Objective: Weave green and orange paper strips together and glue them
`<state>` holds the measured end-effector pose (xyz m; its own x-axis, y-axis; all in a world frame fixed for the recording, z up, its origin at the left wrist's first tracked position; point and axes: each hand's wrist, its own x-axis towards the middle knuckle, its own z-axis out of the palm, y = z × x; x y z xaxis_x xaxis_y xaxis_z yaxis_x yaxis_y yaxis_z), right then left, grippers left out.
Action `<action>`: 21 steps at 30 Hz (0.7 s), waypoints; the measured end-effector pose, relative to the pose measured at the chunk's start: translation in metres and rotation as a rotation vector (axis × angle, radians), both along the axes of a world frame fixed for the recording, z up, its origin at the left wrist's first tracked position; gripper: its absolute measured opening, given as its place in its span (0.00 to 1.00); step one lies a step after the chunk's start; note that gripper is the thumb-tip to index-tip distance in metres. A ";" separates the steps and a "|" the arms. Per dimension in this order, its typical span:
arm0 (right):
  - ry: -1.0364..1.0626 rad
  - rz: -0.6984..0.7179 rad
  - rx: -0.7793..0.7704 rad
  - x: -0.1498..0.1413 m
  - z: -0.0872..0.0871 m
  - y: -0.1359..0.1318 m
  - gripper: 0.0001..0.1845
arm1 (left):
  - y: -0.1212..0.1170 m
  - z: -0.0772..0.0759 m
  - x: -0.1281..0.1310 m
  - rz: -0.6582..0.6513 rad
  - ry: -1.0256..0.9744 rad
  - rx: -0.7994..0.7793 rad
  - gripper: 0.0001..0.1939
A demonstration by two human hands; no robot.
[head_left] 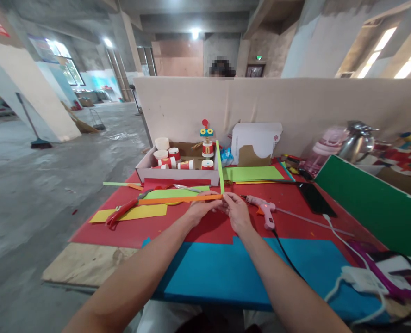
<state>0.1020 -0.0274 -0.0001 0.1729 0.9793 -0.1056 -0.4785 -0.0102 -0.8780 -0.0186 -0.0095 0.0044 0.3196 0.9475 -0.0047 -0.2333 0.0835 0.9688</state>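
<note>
Head view: an orange strip (179, 200) and a green strip (220, 166) are held above the tabletop (198, 233), their ends set together between the hands. That corner is pinched in the narrow grip of the right hand (238, 212), apparently so the ends are kept aligned; the orange strip is steadied near it by the narrow grip of the left hand (200, 210). The pink glue gun (268, 212) is laid just beside the right hand, presumably for easy reach; paper cups (186, 164) are gathered in a box (184, 176), likely against rolling.
</note>
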 end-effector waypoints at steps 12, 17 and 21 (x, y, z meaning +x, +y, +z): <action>-0.123 0.063 0.011 0.002 0.003 -0.001 0.17 | 0.000 0.003 -0.003 0.131 0.092 0.023 0.15; -0.154 0.048 -0.002 0.004 0.004 -0.001 0.16 | -0.001 0.004 -0.003 0.107 0.078 0.019 0.15; -0.119 0.093 -0.034 0.007 0.004 -0.001 0.17 | -0.001 0.004 -0.003 0.107 0.081 0.036 0.16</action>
